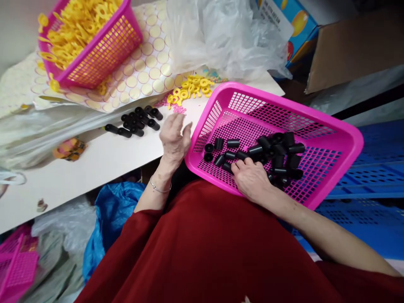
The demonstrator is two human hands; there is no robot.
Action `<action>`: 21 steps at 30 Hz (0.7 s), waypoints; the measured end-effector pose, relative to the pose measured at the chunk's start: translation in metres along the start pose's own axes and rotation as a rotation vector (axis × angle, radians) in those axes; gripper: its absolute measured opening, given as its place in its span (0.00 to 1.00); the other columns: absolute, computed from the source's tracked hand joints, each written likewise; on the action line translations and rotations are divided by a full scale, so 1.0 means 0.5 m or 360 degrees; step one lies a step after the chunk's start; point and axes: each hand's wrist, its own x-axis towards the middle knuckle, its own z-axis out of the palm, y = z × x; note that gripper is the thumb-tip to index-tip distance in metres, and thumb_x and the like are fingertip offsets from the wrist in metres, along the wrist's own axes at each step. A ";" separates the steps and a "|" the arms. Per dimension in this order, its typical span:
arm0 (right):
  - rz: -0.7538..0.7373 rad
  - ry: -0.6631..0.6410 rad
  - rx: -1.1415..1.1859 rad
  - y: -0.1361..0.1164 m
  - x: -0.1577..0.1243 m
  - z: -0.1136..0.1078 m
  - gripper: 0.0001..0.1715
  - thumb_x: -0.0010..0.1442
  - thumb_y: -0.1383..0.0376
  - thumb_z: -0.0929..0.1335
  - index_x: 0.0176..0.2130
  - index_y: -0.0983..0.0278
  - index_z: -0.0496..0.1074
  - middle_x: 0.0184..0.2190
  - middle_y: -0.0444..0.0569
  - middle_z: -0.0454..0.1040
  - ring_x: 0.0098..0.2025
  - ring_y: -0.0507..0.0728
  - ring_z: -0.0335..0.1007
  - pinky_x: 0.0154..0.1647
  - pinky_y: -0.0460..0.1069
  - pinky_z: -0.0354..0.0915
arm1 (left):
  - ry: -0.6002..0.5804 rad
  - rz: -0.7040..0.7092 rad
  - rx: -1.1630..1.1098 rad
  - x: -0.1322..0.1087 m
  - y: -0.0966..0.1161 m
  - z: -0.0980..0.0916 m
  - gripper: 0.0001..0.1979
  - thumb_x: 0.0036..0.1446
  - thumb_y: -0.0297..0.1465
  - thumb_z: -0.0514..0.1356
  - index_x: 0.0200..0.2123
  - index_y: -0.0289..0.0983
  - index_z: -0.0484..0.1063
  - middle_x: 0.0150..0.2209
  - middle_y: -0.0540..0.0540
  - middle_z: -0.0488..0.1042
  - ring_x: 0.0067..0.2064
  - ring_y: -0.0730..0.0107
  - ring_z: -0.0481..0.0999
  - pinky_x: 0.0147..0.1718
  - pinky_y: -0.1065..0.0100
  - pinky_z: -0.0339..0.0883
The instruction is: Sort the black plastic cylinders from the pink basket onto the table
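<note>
While I watched, black tubes [255, 150]: many lay in pink basket [350, 136].
Right hand [252, 179]: touched them; couldn't tell grip.
Left hand [173, 136]: loosely spread, looked empty.
Desk [94, 168]: held more tubes; work looked partway.

Right hand [251, 179] apparently hides some black tubes [255, 150].

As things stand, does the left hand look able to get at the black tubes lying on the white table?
Probably yes: the left hand is open, close beside those black tubes, and nothing visible stands between them.
</note>
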 end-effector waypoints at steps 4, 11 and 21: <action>0.0051 0.0079 0.0028 0.013 -0.038 0.015 0.16 0.65 0.69 0.58 0.44 0.67 0.73 0.45 0.58 0.74 0.48 0.64 0.63 0.38 0.55 0.55 | -0.0626 0.0513 -0.0037 0.019 0.090 0.005 0.09 0.58 0.22 0.51 0.33 0.35 0.70 0.35 0.44 0.73 0.36 0.69 0.72 0.34 0.68 0.68; 0.0067 0.0605 0.0356 0.045 -0.064 0.073 0.19 0.60 0.72 0.60 0.48 0.70 0.72 0.53 0.62 0.70 0.50 0.65 0.62 0.47 0.57 0.64 | -0.1456 0.0608 0.0140 0.015 0.173 0.058 0.09 0.53 0.20 0.53 0.35 0.33 0.72 0.39 0.42 0.70 0.38 0.66 0.68 0.33 0.67 0.63; 0.0374 0.1256 0.0941 0.080 -0.073 0.117 0.17 0.55 0.69 0.65 0.47 0.62 0.70 0.47 0.56 0.68 0.48 0.64 0.68 0.47 0.62 0.72 | -0.1241 0.0478 0.0322 0.034 0.151 0.078 0.09 0.52 0.19 0.54 0.35 0.32 0.72 0.42 0.37 0.71 0.42 0.60 0.68 0.40 0.60 0.66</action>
